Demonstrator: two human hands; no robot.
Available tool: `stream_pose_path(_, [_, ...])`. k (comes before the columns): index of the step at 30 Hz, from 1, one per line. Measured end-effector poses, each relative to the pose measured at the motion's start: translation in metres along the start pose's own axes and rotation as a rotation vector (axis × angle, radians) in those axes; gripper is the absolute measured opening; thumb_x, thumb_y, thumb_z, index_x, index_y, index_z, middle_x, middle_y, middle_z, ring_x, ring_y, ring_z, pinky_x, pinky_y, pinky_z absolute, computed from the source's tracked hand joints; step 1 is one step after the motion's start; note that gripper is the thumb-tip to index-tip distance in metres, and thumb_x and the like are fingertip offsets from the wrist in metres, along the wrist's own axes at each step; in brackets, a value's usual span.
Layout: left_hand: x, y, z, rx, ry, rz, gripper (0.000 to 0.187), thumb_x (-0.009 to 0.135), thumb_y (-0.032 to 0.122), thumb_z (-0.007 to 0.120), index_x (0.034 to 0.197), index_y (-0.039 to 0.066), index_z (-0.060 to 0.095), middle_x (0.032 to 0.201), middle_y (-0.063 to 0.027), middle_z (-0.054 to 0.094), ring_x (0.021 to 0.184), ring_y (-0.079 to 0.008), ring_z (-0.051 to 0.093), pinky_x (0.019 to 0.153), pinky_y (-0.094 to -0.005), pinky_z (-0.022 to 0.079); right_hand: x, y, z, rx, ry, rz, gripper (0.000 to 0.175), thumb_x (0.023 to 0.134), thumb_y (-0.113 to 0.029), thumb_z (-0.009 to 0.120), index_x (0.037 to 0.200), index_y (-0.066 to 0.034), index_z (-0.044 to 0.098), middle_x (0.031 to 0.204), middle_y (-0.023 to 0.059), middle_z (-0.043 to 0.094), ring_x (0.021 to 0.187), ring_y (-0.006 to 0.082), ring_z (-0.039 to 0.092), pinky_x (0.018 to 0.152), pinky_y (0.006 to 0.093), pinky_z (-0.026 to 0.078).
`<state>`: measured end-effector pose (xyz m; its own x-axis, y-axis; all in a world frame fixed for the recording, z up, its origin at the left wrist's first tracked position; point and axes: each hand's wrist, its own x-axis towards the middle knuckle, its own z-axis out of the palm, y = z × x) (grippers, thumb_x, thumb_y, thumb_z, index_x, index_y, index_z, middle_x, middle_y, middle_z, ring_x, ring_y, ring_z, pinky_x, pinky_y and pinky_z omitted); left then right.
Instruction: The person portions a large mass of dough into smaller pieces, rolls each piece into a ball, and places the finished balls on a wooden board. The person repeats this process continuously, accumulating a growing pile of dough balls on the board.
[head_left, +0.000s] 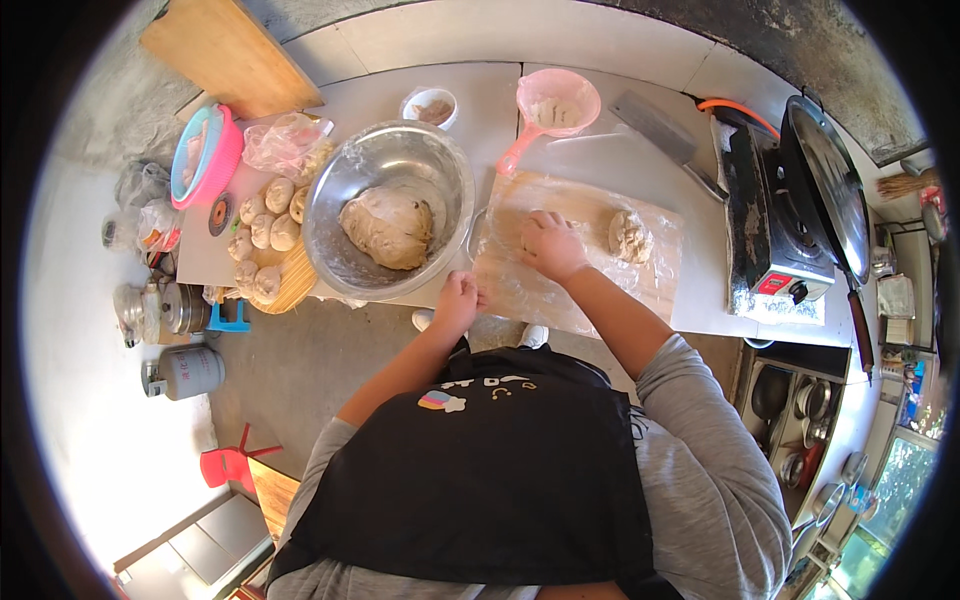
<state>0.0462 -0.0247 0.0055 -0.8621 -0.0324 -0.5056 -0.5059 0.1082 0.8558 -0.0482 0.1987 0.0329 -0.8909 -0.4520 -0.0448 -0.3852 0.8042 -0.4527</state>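
My right hand (553, 244) rests palm down on a floured wooden board (517, 300), its fingers bent. Whatever may be under the palm is hidden. A rough lump of dough (631, 236) sits on the board to the right of that hand. By the counter's front edge, my left hand (459, 301) hangs with curled fingers between the board and a large steel bowl (330, 259); nothing shows in it. Inside the bowl lies a big mass of dough (386, 229). Several pale dough balls (283, 232) crowd a round bamboo board (289, 281) left of the bowl.
A pink ladle (559, 97) holding flour stands behind the board. To its right lies a cleaver (656, 127), beside a gas stove (776, 225) with a wok (825, 187). A small white bowl (429, 106) and plastic baskets (206, 157) are further back and left.
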Motion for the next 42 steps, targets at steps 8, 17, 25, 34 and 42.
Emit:
stream_pose_path(8, [-0.03,-0.036,-0.072,-0.22,0.064,-0.067,0.02,0.103,0.011,0.043,0.12,0.0,0.043,0.098,-0.0203,0.064,0.084,-0.0273,0.069,0.074,-0.0369,0.059,-0.014,0.03,-0.02,2.269,0.063,0.672,0.051,0.099,-0.05,0.045,0.127,-0.0099,0.059,0.129,0.0091,0.061,0.118,0.0302,0.058,0.098,0.0509,0.048])
stream_pose_path(17, [-0.062,-0.034,-0.164,-0.301,0.199,-0.273,0.02,0.103,0.01,0.04,0.12,0.001,0.044,0.102,-0.0204,0.063,0.087,-0.0284,0.069,0.076,-0.0364,0.058,-0.003,-0.097,-0.079,2.529,-0.231,0.056,0.064,0.094,-0.059,0.051,0.134,-0.0087,0.052,0.139,0.0174,0.05,0.132,0.0388,0.044,0.101,0.0626,0.044])
stream_pose_path(25, [-0.073,-0.093,-0.284,-0.343,0.267,-0.238,0.023,0.099,0.006,0.04,0.12,-0.002,0.044,0.1,-0.0207,0.063,0.084,-0.0263,0.069,0.07,-0.0338,0.058,0.047,-0.222,-0.047,2.484,-0.446,0.27,0.06,0.091,-0.053,0.06,0.128,-0.006,0.056,0.142,0.0203,0.047,0.128,0.0369,0.048,0.095,0.0581,0.049])
stream_pose_path(34, [-0.085,-0.135,-0.387,-0.379,0.402,-0.325,0.028,0.096,0.006,0.04,0.122,-0.004,0.045,0.099,-0.0217,0.064,0.082,-0.0271,0.069,0.066,-0.0342,0.058,0.111,-0.327,0.028,2.17,-0.581,0.617,0.053,0.086,-0.032,0.073,0.129,-0.0077,0.054,0.131,0.0167,0.055,0.123,0.0313,0.053,0.097,0.0579,0.048])
stream_pose_path(42, [-0.099,-0.166,-0.42,-0.483,0.462,-0.368,0.029,0.097,0.006,0.04,0.123,-0.005,0.044,0.1,-0.0224,0.064,0.086,-0.0279,0.069,0.067,-0.034,0.058,0.203,-0.391,0.107,0.817,-0.444,0.213,0.059,0.081,-0.027,0.078,0.129,-0.0068,0.051,0.124,0.0148,0.055,0.11,0.03,0.059,0.093,0.0452,0.051])
